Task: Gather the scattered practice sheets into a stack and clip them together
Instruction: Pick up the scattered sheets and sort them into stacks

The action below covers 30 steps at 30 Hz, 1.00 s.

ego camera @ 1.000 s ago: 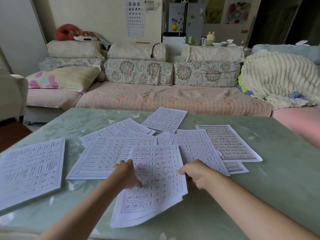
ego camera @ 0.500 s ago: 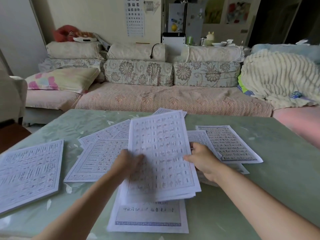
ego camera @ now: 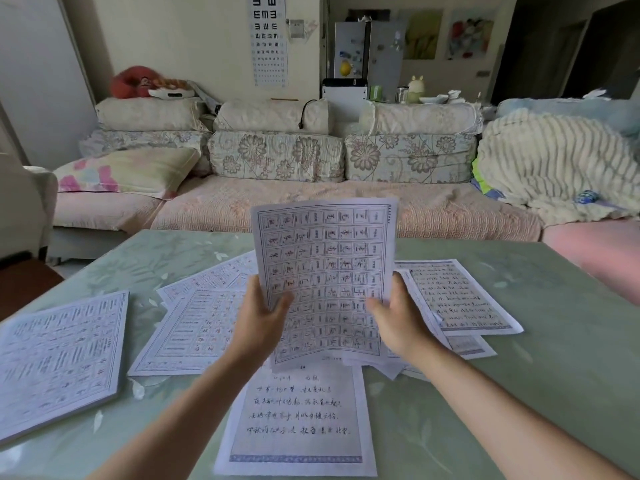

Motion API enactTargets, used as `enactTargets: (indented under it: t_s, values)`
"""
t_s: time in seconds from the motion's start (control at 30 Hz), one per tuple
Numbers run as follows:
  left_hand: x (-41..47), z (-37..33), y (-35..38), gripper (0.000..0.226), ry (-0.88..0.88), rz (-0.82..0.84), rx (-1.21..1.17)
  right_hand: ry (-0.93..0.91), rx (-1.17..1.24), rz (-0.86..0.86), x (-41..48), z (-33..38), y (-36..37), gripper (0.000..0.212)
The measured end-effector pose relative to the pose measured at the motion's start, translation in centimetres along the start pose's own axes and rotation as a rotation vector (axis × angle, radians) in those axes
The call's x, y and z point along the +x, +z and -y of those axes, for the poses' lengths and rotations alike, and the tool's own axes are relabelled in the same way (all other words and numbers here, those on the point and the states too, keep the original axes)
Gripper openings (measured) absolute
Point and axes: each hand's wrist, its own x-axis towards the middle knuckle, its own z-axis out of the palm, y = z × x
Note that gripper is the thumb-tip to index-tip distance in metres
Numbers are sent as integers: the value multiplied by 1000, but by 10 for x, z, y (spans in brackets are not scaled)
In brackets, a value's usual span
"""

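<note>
A small bundle of gridded practice sheets [ego camera: 325, 271] stands nearly upright above the green table [ego camera: 554, 358], its lower edge near the tabletop. My left hand [ego camera: 259, 320] grips its left edge and my right hand [ego camera: 394, 317] grips its right edge, thumbs on the front. Below the bundle lies a sheet with handwritten lines and a blue border [ego camera: 298, 420]. Loose gridded sheets [ego camera: 194, 327] lie left of my hands, and another handwritten sheet [ego camera: 457, 296] lies to the right. No clip is in view.
A thicker pile of sheets [ego camera: 59, 358] sits at the table's left edge. Beyond the far table edge is a sofa [ego camera: 277, 206] with cushions and a cream blanket [ego camera: 554, 168]. A chair [ego camera: 20, 202] stands at the far left.
Both hands have lifted the bundle off the table and tipped it upright, uncovering the handwritten sheet beneath it.
</note>
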Motion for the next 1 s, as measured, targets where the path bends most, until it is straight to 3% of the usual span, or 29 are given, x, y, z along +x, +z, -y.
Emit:
enactTargets:
  t_s: [0.1, 0.17, 0.3, 0.43, 0.5, 0.6, 0.7, 0.83, 1.0]
  values:
    - [5, -1, -4, 22, -42, -7, 62, 110, -108, 25, 7, 1, 2, 22]
    - [8, 3, -11, 18, -162, -1, 223, 228, -156, 141, 6, 2, 6, 35]
    - [3, 28, -26, 28, -463, 273, 733, 474, -335, 477, -9, -9, 19, 20]
    - [-3, 43, -33, 25, -494, 506, 1025, 426, -483, 541, -18, -19, 32, 9]
    - [-4, 45, -34, 22, -461, 541, 1134, 393, -534, 542, -19, -18, 35, 9]
    - [-3, 45, -32, 36, -453, 517, 1234, 359, -604, 507, -19, -12, 28, 10]
    - [2, 40, -23, 44, -369, 416, 1197, 278, -770, 377, -11, -12, 1, 33]
    - [14, 31, 12, 43, -79, 324, 949, 224, -760, 294, 5, -41, -44, 51]
    - [24, 17, 86, 42, 247, 508, 788, 253, -764, 241, 20, -91, -94, 59]
